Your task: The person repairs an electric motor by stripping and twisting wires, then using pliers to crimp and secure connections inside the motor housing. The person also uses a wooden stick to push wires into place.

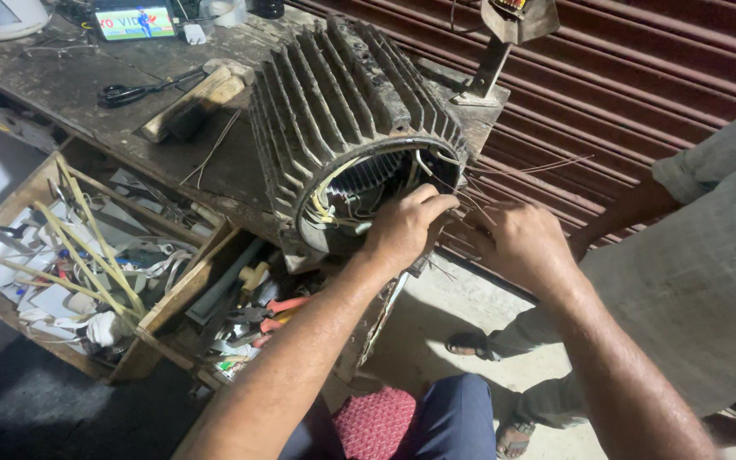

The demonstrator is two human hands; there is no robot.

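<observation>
Left hand (404, 228): pinching thin wires (479, 204) at the open mouth of the finned motor housing (342, 111).
Right hand (517, 243): curling shut on the same wire strands, just beside.
Housing: lying on the dark surface (87, 102) — near its edge.
Care: keeping strands taut, untangled — probably wise.

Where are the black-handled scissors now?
The black-handled scissors lie at upper left on the dark wooden workbench, left of the wooden mallet.

The grey finned stator (347, 119) lay on its side at my tabletop (87, 94) edge, windings (359, 183) and wires (470, 200) showing.
</observation>
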